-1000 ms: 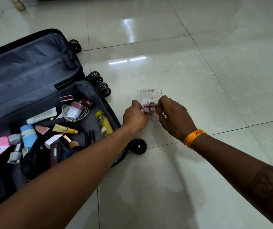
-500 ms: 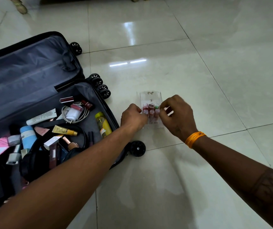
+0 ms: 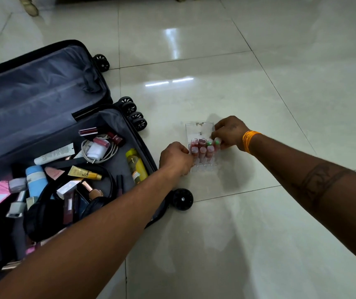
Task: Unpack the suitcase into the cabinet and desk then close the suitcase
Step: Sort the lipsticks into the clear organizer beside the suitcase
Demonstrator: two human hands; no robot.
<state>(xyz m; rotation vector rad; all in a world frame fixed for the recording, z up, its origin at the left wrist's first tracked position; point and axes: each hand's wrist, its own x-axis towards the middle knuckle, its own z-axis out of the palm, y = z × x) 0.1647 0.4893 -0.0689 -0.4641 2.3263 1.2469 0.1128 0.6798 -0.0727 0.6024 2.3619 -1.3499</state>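
Suitcase (image 3: 49, 117) lies open at frame left, cosmetics inside.
Your left hand (image 3: 176, 157) curls against the clear organizer (image 3: 200, 130) at centre, likely steadying it, while your right hand (image 3: 229, 132) pinches a green-topped bottle (image 3: 216, 142) at its right edge.

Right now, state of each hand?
Left hand: fingers curled on the near-left edge of the clear organizer.
Right hand: pinching a green-capped tube at the organizer's right side.
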